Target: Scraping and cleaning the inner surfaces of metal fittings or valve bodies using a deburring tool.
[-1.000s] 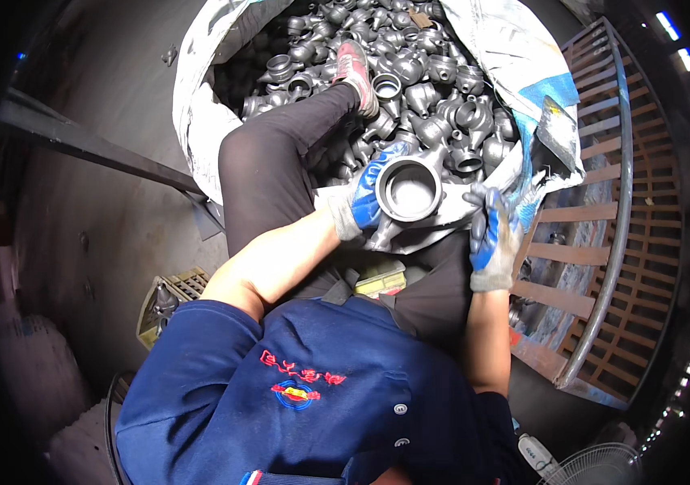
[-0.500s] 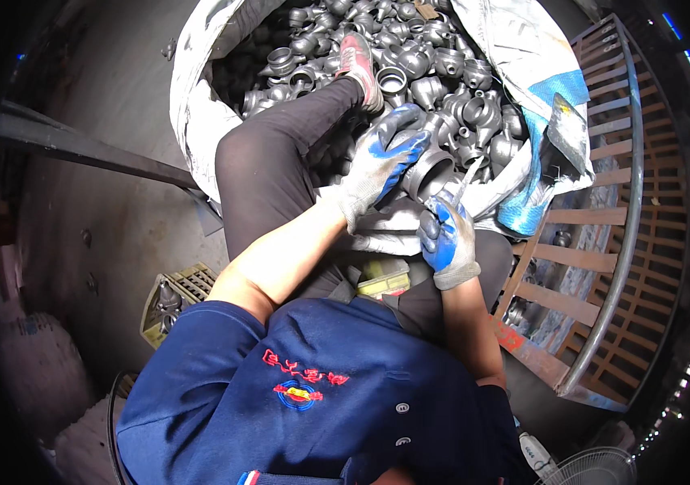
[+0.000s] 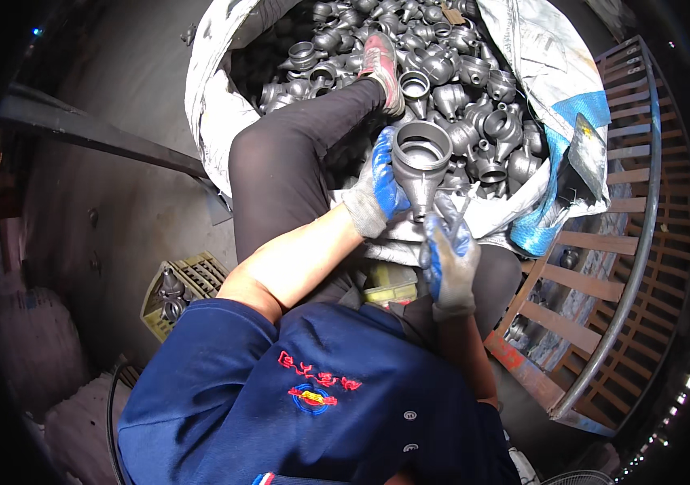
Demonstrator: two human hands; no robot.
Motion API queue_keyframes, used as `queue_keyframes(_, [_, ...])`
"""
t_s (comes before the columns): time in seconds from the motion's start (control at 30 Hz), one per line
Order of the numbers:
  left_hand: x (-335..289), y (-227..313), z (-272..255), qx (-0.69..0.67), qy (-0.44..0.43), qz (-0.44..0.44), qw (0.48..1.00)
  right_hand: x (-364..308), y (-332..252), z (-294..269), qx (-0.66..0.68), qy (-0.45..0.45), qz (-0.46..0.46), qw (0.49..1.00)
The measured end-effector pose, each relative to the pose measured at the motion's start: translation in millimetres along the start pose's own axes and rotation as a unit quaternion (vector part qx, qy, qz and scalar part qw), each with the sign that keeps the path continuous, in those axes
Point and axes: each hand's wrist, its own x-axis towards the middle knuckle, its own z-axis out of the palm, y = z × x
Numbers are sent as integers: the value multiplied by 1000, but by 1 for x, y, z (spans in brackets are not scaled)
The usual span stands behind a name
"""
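Note:
My left hand (image 3: 378, 188), in a grey work glove with blue coating, grips a dark grey metal funnel-shaped casting (image 3: 421, 179) by its left side. The casting's wide round mouth faces up and toward me, and its narrow neck points down. Just below that neck is my right hand (image 3: 451, 267), gloved the same way and blurred by motion. Its fingers are closed round a thin, pale, blade-like tool (image 3: 460, 213) that sticks up beside the neck. The tool's exact kind is too blurred to make out.
Many similar castings (image 3: 474, 71) fill a large white woven bag (image 3: 535, 48), in which my red shoe (image 3: 379, 61) rests. A yellow crate (image 3: 159, 317) with castings stands at left. A brown slatted metal rack (image 3: 588, 287) is at right; a dark bar (image 3: 102, 133) crosses at left.
The casting has turned from lying sideways to mouth up, and my left hand has shifted to its left side. My right hand has dropped slightly with its tool. The whole view has shifted a little.

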Motion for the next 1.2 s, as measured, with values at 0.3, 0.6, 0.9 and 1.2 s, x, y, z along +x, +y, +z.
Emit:
queue_keyframes(0.3, [-6, 2, -6, -25, -132, -80, 988, -3, -15, 1, 21, 22, -66, 997])
queue_keyframes(0.6, [-4, -2, -8, 47, -69, -81, 993, -1, -13, -5, -36, 68, -157, 985])
queue_keyframes(0.9, [-8, -3, -5, 72, -67, -65, 993, 2, -26, -8, -27, 103, -167, 980])
queue_keyframes(1.2, [-10, -2, -9, 201, -60, -86, 974, 6, -41, -13, -142, 54, -199, 968])
